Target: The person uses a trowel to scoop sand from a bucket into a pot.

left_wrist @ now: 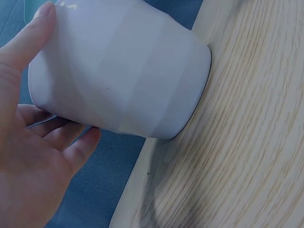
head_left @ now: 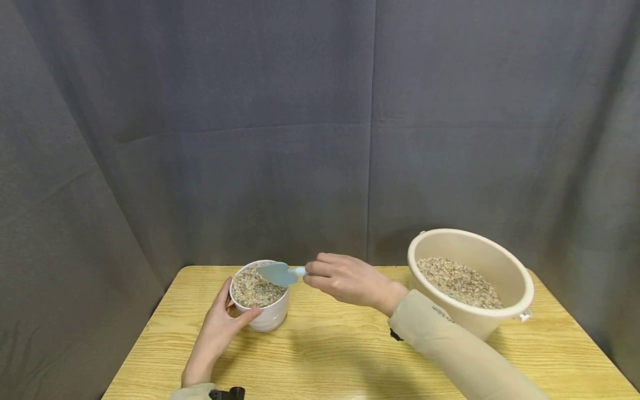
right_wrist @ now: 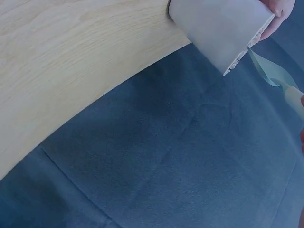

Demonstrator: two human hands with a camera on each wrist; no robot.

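Observation:
A white flowerpot (head_left: 270, 316) stands upright on the table, filled nearly to its rim with mixed tan and grey gravel (head_left: 252, 289). My left hand (head_left: 217, 328) grips the pot's left side, thumb on the near wall and fingers round the far side. In the left wrist view the thumb lies high on the pot (left_wrist: 123, 66). My right hand (head_left: 350, 279) holds a small light-blue trowel (head_left: 277, 274) by its pale handle. The blade is over the right part of the pot's mouth. In the right wrist view, the trowel's tip (right_wrist: 270, 70) meets the gravel at the rim.
A large cream bucket (head_left: 505, 266) stands at the table's right side, partly filled with similar gravel (head_left: 457, 280). My right sleeve (head_left: 445, 333) passes in front of it. Grey curtains (head_left: 280, 139) hang behind the wooden table (head_left: 320, 355) and at its sides.

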